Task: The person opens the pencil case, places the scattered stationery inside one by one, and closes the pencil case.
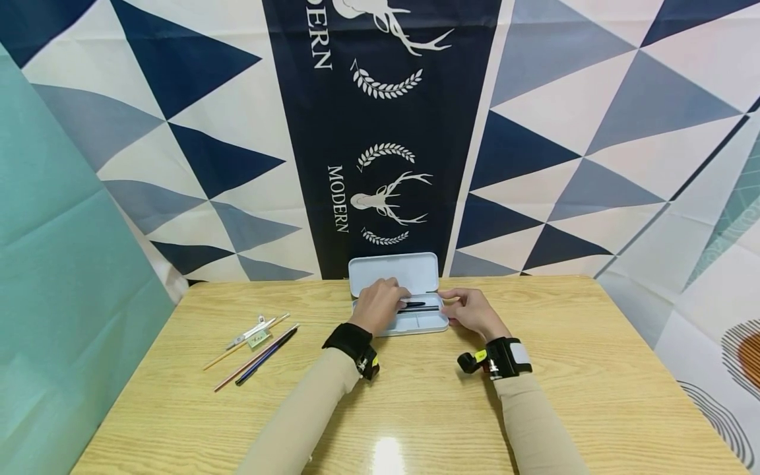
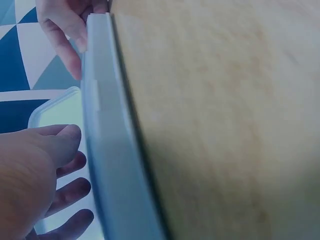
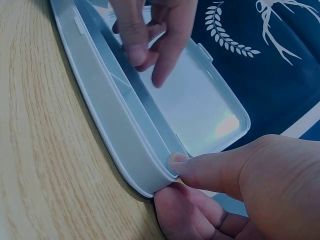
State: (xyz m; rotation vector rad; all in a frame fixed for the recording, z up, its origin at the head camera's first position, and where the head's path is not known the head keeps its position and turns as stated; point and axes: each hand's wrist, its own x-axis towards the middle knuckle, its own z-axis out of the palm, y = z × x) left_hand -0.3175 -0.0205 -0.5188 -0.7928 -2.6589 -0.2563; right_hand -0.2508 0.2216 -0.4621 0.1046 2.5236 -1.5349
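Note:
A pale blue pencil case lies on the table with its lid raised at the back. Dark pens lie in its rear compartment. My left hand hovers over the left part of the case; in the right wrist view its fingers are loosely bent above the tray, with nothing seen between them. At the case's right end, my right hand pinches the wall, thumb over the rim and fingers against the outside.
Left of the case on the wooden table lie a blue pen, a reddish pencil, a compass, a small greenish eraser and a thin yellowish stick. A patterned cloth hangs behind the table.

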